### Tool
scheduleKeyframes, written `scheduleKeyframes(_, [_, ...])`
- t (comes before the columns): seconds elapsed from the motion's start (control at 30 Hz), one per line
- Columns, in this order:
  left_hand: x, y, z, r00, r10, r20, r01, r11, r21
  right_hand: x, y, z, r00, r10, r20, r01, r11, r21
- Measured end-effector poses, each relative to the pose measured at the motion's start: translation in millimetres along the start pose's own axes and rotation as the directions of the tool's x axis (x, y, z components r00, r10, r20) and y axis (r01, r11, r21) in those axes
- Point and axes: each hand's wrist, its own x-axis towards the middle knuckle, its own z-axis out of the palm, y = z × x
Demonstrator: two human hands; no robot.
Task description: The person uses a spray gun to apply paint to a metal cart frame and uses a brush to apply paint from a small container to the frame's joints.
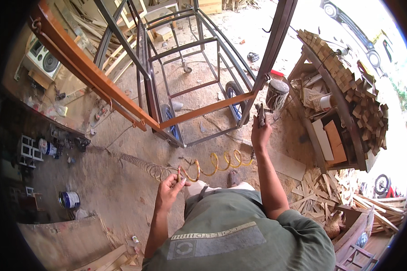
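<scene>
My right hand is wrapped round the handle of a spray gun, raised in front of me. The gun's paint-streaked cup stands out to its right, close to the frame's right upright. A yellow coiled air hose runs from below the gun across to my left hand, whose fingers pinch one of its loops. Beyond that hand the coil stretches away to the left. Before me stands a wheeled metal frame, mostly dark, with orange paint on its front crossbar and long left bar.
Stacked wood blocks fill a wooden rack at the right, with scrap wood below it. A speaker stands at the far left. Paint cans, one a blue-and-white can, sit on the dusty floor. A vehicle shows at the far right.
</scene>
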Motion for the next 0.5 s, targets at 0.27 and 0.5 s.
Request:
scheduleKeyframes(0.27, [18.8, -18.9, -51.6, 0.997, 0.022, 0.075, -0.021, 1.0, -0.016, 0.7, 22.1, 68.0, 0.992, 0.102, -0.081, -0.099, 0.994, 0.037])
scheduleKeyframes(0.5, [27.2, -10.9, -123.4, 0.98, 0.001, 0.2, -0.022, 0.994, 0.103, 4.6, -43.2, 83.5, 0.966, 0.033, -0.258, -0.063, 0.992, -0.108])
